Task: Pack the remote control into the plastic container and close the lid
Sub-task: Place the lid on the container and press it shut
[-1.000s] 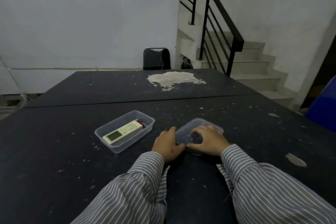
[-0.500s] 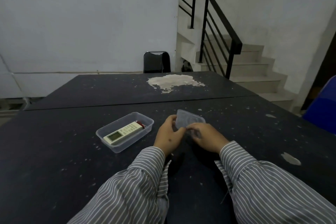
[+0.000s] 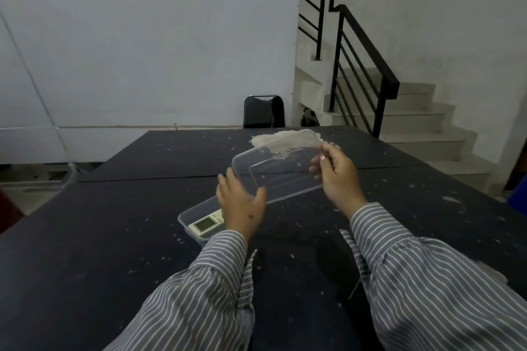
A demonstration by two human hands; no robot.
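Note:
A clear plastic lid [image 3: 281, 168] is held in the air, tilted, above the table. My left hand [image 3: 242, 205] grips its near left end and my right hand [image 3: 338, 174] pinches its right end. Below and behind my left hand stands the clear plastic container [image 3: 189, 215] on the dark table [image 3: 114, 236]. Inside it lies the white remote control [image 3: 206, 224] with its small screen showing; my left hand hides its far half.
A pale worn patch [image 3: 268, 138] marks the far tabletop. A black chair [image 3: 263, 111] stands beyond the table against the wall. Stairs with a black railing [image 3: 368, 65] rise at the right. Something blue [image 3: 517, 194] sits at the right edge.
Both hands picked the lid up off the table, raised it and carried it left, so it now hangs over the container. The view has shifted, so the container appears nearer the centre.

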